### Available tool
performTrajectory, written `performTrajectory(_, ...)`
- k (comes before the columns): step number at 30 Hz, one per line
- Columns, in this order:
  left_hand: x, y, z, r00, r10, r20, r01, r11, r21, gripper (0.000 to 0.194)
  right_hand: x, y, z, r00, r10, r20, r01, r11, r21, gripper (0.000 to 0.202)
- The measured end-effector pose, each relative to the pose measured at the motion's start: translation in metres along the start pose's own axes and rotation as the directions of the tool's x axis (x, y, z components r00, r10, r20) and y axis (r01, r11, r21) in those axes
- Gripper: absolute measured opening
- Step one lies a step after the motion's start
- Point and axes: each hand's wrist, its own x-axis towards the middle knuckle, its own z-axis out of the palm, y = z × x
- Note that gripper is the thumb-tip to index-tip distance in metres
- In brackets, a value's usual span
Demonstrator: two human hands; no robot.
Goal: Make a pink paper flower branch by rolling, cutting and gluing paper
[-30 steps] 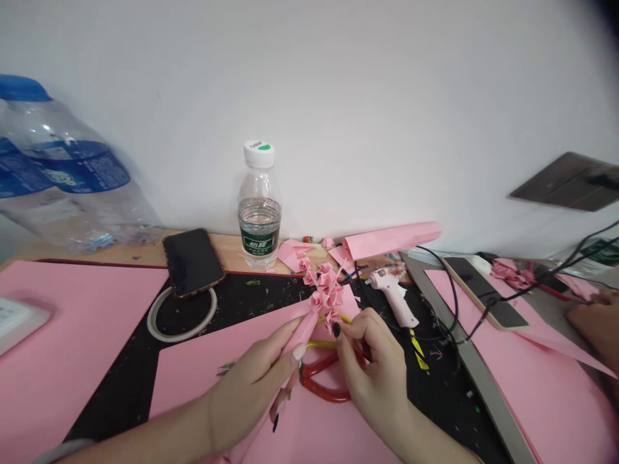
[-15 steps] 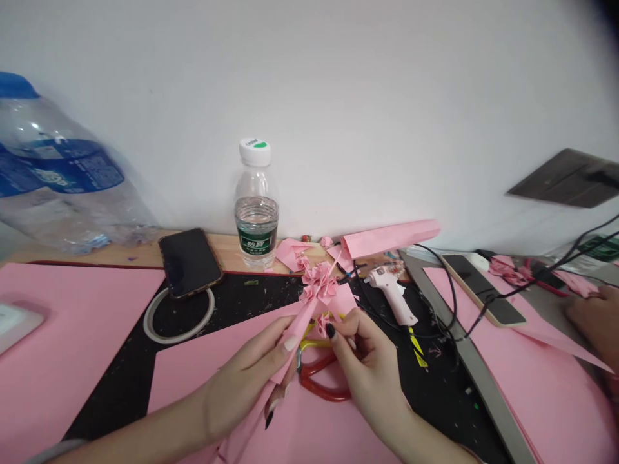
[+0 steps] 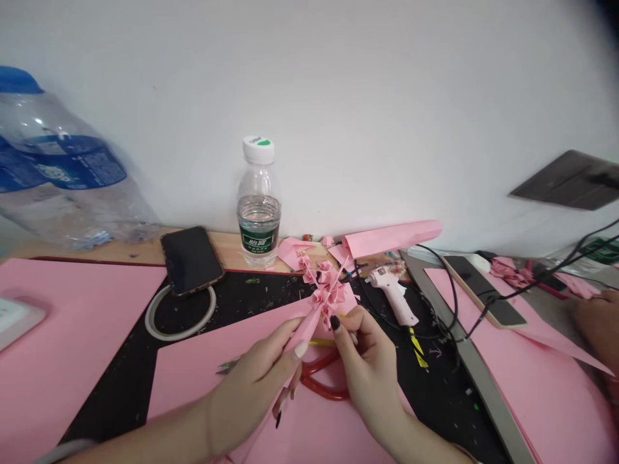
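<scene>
Above the pink sheet (image 3: 193, 367) on the bench (image 3: 231, 250), the left hand (image 3: 256, 370) grasps a rolled pink paper stem (image 3: 304, 330) between thumb and fingers, while the right hand (image 3: 370, 364) pinches the lowest paper flower (image 3: 327, 320) at its edge. The flower cluster (image 3: 329, 283) sits at the stem's far end, between and just beyond the hands. A hard tug on that flower could tear or detach it; too tight a left grip could crease the stem. Under the hands lie red-handled scissors (image 3: 323, 390), where a dipping stem might snag. Farther right rests a glue gun (image 3: 394, 296) beside looping black cable (image 3: 456, 296); an elbow catching the cable could drag it over. Whether it is hot cannot be told. Behind, a water bottle (image 3: 258, 212) stands upright and capped.
</scene>
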Motion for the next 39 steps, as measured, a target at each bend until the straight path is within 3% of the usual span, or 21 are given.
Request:
performTrajectory(7,0.0007,-0.0004,-0.0006,1.000,-0.009,-0.008,0.009,0.999,0.031,0.053,0.0022,0.0026,-0.0041,0.998,-0.002,0.061,0.008,0.994,-0.106,0.021)
performTrajectory(12,0.0005,0.0002,0.0002,0.999,0.005,-0.039,-0.002,0.996,0.091,0.055,0.0045,-0.0020,-0.0074,0.994,0.035,0.101,-0.029,0.998,-0.059,0.023)
performTrajectory(18,0.0002,-0.0061,0.0028,0.998,0.016,-0.054,-0.008,0.988,0.152,0.057,0.0011,-0.0049,-0.0065,0.994,0.091,0.065,-0.093,0.995,0.035,0.029)
performTrajectory(30,-0.0004,-0.0022,0.0074,0.990,0.083,-0.116,-0.052,0.967,0.248,0.052,-0.0040,-0.0060,0.0005,0.998,0.045,-0.038,-0.044,0.999,0.021,0.029)
performTrajectory(39,-0.0007,-0.0029,0.0072,0.992,0.081,-0.095,-0.050,0.956,0.290,0.051,-0.0045,0.0010,0.0017,0.998,0.065,-0.002,-0.064,0.995,0.070,0.025)
